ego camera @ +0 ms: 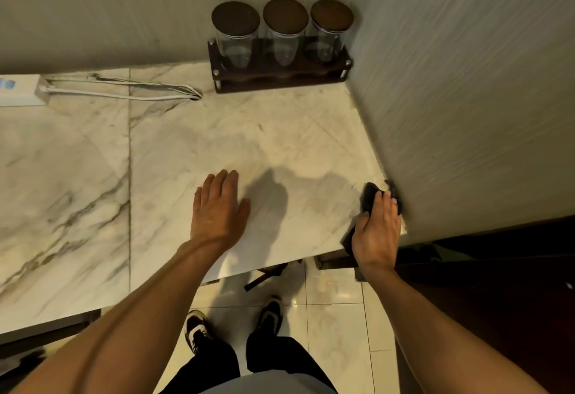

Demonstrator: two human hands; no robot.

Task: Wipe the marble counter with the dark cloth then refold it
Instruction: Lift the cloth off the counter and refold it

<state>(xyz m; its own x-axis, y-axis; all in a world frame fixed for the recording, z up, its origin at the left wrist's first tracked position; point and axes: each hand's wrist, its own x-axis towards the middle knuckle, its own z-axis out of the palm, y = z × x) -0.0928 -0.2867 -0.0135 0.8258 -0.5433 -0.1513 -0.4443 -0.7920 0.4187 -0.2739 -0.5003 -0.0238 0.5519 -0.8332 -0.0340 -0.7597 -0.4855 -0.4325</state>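
Note:
The white marble counter with grey veins fills the middle of the head view. My right hand presses the dark cloth onto the counter's front right corner, right beside the side wall. The cloth is bunched under my fingers and mostly hidden by the hand. My left hand lies flat on the marble near the front edge, palm down, fingers together, holding nothing.
A dark wooden rack with three lidded glass jars stands in the back right corner. A white power strip and its cable lie at the back left. The wall bounds the counter's right side. Tiled floor and my shoes are below.

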